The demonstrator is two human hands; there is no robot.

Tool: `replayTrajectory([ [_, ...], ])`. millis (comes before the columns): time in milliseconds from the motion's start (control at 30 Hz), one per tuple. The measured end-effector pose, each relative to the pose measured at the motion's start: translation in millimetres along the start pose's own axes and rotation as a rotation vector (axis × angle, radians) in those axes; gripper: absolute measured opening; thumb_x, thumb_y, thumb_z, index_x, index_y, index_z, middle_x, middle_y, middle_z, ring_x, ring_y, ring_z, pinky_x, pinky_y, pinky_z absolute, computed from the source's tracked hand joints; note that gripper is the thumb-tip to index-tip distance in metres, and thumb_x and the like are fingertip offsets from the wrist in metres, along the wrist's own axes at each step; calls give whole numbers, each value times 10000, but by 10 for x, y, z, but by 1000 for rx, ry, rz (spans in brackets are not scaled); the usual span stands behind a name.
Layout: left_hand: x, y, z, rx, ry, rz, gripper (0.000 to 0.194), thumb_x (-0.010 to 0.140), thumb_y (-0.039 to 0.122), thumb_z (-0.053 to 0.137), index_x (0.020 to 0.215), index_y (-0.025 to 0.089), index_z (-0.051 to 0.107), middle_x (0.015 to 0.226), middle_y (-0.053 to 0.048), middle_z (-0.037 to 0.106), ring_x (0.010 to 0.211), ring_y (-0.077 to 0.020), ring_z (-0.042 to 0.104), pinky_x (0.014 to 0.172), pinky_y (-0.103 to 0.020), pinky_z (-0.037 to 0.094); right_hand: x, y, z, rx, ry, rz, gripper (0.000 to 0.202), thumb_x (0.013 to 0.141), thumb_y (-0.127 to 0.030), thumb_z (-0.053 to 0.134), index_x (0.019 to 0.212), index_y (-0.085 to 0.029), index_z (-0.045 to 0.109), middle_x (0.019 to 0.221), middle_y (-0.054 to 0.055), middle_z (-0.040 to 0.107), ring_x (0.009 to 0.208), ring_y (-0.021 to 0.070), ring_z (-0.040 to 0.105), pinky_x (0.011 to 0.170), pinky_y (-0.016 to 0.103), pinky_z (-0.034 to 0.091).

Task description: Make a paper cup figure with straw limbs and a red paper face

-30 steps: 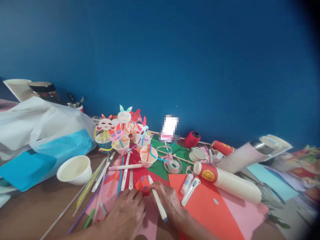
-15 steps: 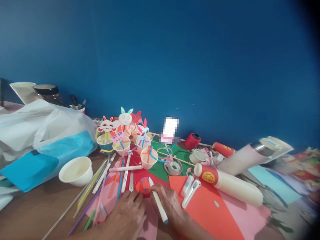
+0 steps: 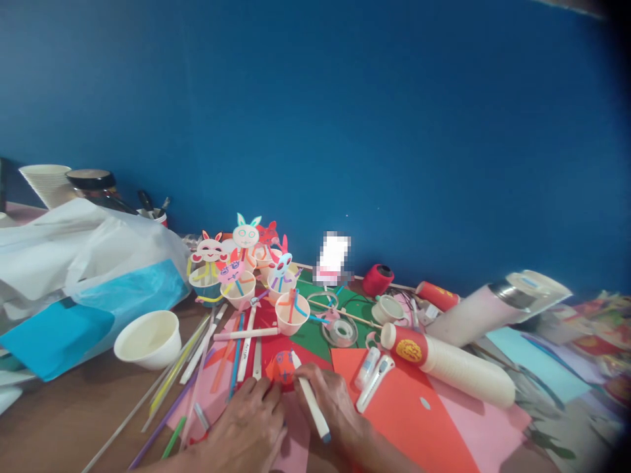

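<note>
A small red paper face (image 3: 283,368) with dark drawn marks lies at the bottom middle, on red and pink paper. My right hand (image 3: 328,394) is closed around a white marker (image 3: 314,408), whose tip rests at the face's upper right edge. Lower left of the face, my left hand (image 3: 259,410) presses down with bent fingers; its fingertips reach the face's lower edge, and the thumb is partly hidden. Just beyond, a white paper cup (image 3: 292,322) holds bent coloured straws. Behind it stand several cups topped with paper animal faces (image 3: 246,234).
Loose straws (image 3: 170,387) and a white bowl (image 3: 149,345) lie left. On the right are a utility knife (image 3: 376,384), a glue bottle (image 3: 367,368), a roll of tape (image 3: 342,332) and a long stack of paper cups (image 3: 468,368). A blue wall (image 3: 345,131) rises behind.
The view has shifted very slightly. Both hands, the marker and the red paper face stay in nearly the same places.
</note>
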State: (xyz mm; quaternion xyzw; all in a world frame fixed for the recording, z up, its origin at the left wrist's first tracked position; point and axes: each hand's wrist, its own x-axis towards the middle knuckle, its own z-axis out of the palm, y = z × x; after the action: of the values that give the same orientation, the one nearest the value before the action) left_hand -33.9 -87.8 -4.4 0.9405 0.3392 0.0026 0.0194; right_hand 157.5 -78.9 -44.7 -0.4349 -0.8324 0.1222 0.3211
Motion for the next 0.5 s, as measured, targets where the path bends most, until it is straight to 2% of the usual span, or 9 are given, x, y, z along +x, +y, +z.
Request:
replayTrajectory([
  [100,0,10,32,4,12,-26,229,823,302,564,910,167,729,1026,-148,677,1064,-320,531,939,-505,363,0,-12,-23,20,-7,8,352,797,-230,509,1141,-249,434,783,12,614,584,169,587,489,253,459],
  [267,-3,-13,59,12,0,17,222,818,280,564,931,168,719,1048,-140,670,1070,-322,529,952,-510,345,28,-19,-57,-5,-44,-17,341,796,-154,451,1125,-222,397,855,39,630,624,169,595,529,262,456],
  [500,-33,-84,188,23,138,61,188,806,304,592,868,174,713,983,-117,676,975,-289,551,915,-464,370,42,-37,-95,43,-34,-47,379,757,-223,508,1122,-218,405,760,28,616,574,184,573,491,267,433],
])
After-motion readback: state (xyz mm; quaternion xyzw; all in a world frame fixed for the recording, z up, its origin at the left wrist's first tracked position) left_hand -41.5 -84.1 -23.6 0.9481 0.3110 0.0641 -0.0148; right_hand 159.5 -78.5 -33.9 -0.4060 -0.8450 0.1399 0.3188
